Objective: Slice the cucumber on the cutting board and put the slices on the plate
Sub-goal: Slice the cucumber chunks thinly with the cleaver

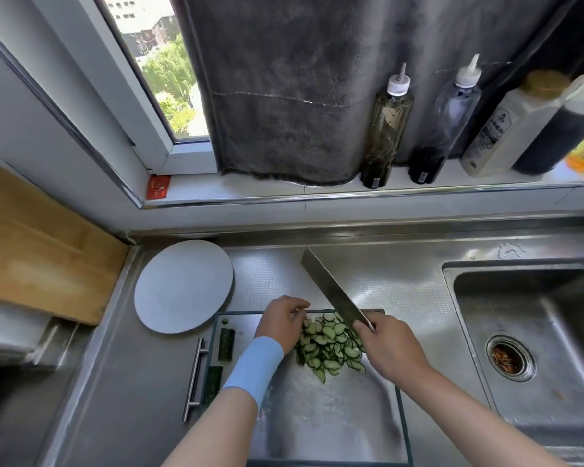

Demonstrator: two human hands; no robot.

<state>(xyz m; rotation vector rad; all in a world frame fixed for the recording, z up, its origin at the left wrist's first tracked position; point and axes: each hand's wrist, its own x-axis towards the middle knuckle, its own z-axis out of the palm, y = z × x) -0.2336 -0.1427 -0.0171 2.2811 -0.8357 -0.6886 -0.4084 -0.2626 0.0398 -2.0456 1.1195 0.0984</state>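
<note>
A pile of thin cucumber slices (pixel 331 348) lies on the clear cutting board (pixel 334 416). My left hand (pixel 280 320), a blue band on its wrist, curls its fingers over the far left edge of the pile. My right hand (pixel 390 348) grips the handle of a cleaver (pixel 331 288), whose blade points up and left, tilted over the pile's right side. Two uncut dark green cucumber pieces (pixel 226 343) lie along the board's left edge. The white plate (pixel 182 284) sits bare, left of and beyond the board.
A steel sink (pixel 533 338) with a strainer drain lies to the right. A wooden board (pixel 38 251) leans at far left. Sauce bottles (pixel 385 129) and a grey towel (pixel 284 96) line the windowsill behind. A metal handle (pixel 194 379) runs beside the board.
</note>
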